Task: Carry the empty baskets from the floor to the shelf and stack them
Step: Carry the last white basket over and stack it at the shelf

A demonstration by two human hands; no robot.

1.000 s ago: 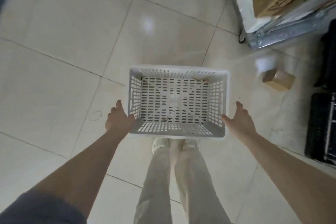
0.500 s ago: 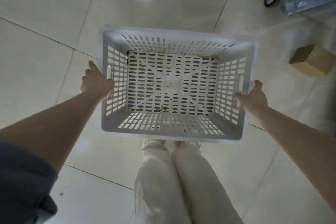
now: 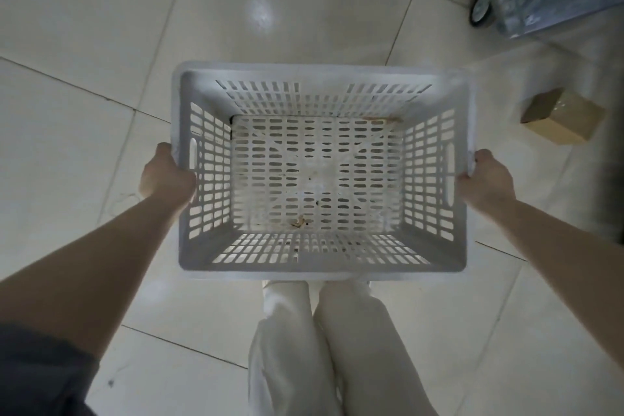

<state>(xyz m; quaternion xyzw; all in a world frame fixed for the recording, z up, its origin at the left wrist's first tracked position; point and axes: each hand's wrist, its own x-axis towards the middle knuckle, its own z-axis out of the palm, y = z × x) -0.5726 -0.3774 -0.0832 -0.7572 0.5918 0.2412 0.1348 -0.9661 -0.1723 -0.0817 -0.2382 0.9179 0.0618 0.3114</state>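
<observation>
Head cam: basket (image 3: pixel 320 176) at ctr, held off tiled floor (image 3: pixel 84 27) above legs (image 3: pixel 324 348). L hand (image 3: pixel 165 176) at 9 & R hand (image 3: pixel 486 179) at 3, each clamped on a side rim. Box (image 3: pixel 562 118) at 2 o'clock, cart wheel (image 3: pixel 481 7) at 1, both well apart from basket.

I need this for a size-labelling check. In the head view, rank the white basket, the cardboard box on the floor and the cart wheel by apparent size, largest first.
1. white basket, by far the largest, though held up near the camera.
2. cardboard box.
3. cart wheel, partly hidden; its rank below the box is unsure.
</observation>
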